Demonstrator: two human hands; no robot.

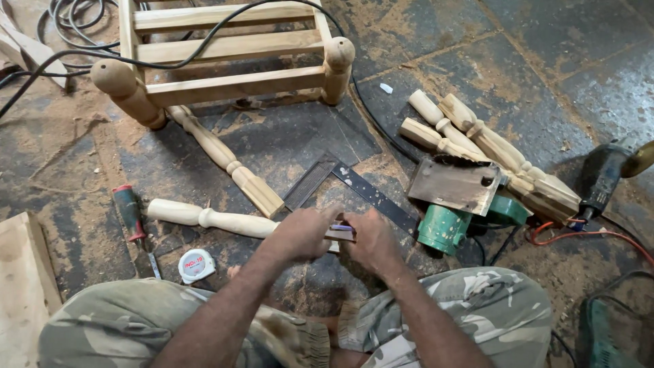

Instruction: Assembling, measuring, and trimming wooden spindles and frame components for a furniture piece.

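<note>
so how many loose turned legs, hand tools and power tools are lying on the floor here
loose turned legs: 5 (one under both hands, one by the frame, three in a pile)
hand tools: 3 (chisel, tape measure, square)
power tools: 3 (green planer, grinder, green tool at the right edge)
total: 11

The turned legs were pale wood. At nine o'clock lay a red-and-green chisel and white tape measure; at three o'clock, a green planer.
</note>
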